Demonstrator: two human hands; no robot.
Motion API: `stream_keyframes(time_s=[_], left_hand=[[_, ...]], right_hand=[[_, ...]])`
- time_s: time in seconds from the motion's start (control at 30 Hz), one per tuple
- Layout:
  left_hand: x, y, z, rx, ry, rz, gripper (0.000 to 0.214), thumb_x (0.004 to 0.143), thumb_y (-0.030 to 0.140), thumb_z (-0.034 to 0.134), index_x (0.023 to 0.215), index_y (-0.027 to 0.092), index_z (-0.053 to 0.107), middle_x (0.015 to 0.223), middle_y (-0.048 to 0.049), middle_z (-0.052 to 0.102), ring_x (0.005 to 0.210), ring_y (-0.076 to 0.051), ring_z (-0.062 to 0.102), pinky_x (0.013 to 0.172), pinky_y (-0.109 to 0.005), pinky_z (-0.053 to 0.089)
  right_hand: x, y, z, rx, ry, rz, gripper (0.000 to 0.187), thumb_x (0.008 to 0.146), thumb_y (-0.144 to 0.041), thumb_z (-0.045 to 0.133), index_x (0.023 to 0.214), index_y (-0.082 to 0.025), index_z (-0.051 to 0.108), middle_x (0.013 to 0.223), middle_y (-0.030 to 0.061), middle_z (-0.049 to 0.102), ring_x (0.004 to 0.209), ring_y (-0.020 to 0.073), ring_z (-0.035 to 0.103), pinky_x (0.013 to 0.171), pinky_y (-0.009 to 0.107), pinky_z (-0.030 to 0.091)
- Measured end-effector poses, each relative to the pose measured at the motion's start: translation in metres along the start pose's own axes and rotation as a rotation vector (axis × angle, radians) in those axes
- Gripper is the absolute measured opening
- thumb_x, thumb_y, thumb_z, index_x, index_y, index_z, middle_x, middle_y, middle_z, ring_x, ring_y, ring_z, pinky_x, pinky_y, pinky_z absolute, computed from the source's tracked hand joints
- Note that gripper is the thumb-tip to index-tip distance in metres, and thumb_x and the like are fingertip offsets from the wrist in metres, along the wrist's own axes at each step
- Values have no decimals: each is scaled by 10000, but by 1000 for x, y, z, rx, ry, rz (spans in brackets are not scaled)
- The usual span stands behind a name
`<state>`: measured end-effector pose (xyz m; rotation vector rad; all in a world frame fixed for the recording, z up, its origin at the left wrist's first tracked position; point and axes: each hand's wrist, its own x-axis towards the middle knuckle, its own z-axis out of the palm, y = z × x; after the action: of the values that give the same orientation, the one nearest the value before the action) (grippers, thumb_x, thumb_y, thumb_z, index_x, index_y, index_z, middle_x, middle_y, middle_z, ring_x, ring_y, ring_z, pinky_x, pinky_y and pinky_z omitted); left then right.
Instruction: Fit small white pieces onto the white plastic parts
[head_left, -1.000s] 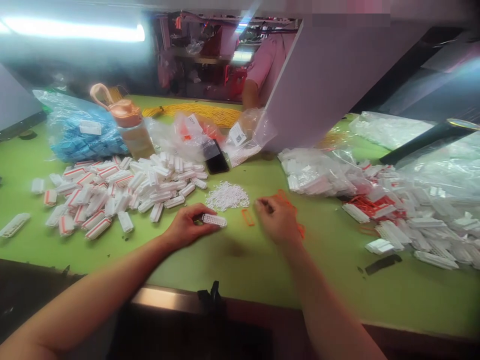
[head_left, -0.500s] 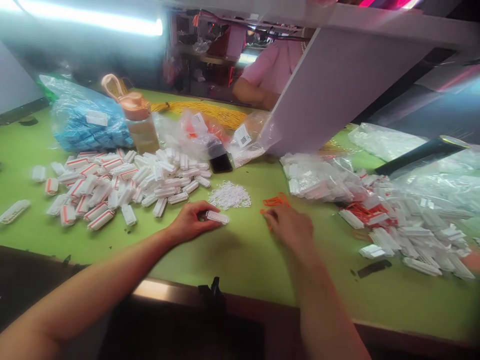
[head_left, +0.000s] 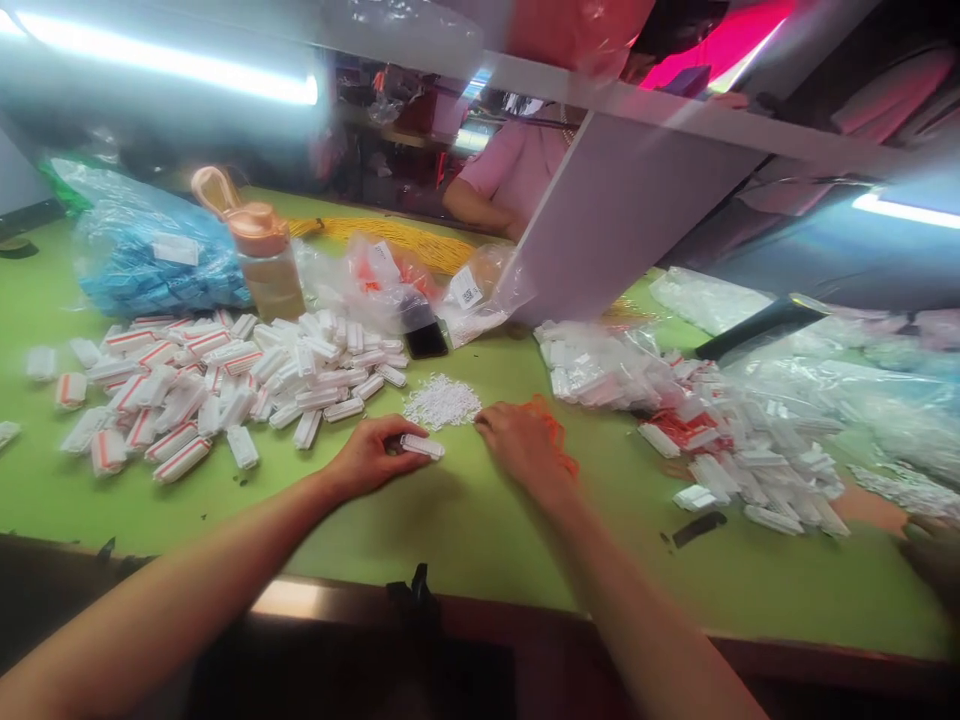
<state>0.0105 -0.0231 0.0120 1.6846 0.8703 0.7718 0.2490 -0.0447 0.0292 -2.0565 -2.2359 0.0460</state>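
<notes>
My left hand rests on the green table and grips a small white connector housing by its end. My right hand lies just right of it, fingertips pinched toward a little heap of tiny white pieces. Whether anything is between those fingers is hidden. A tangle of orange clips lies under and behind that hand.
A big pile of white and red-striped housings spreads at left. More white parts and bags lie at right. A peach-lidded bottle, a blue-filled bag, a black phone and yellow wires stand behind. A person in pink works opposite.
My right hand has slid left from the orange clips toward the heap of tiny white pieces. The left hand keeps hold of the white housing. The view has tipped upward slightly.
</notes>
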Motion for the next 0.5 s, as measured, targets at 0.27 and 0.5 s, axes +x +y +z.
stream_keyframes(time_s=[0.27, 0.5], left_hand=[[1, -1, -1, 10, -16, -54, 387, 705, 432, 731, 973, 154, 706, 812, -44, 666, 684, -115, 526, 640, -234, 409], [2, 1, 1, 3, -5, -65, 379, 695, 427, 744, 947, 147, 711, 801, -46, 661, 696, -120, 546, 647, -241, 416]], right_hand=[[-3, 13, 2, 46, 3, 13, 131, 892, -191, 526, 827, -205, 640, 878, 44, 699, 813, 176, 588, 671, 281, 310], [-5, 21, 7, 259, 85, 43, 166, 880, -257, 498, 786, -199, 622, 834, 59, 683, 787, 191, 580, 705, 308, 361]])
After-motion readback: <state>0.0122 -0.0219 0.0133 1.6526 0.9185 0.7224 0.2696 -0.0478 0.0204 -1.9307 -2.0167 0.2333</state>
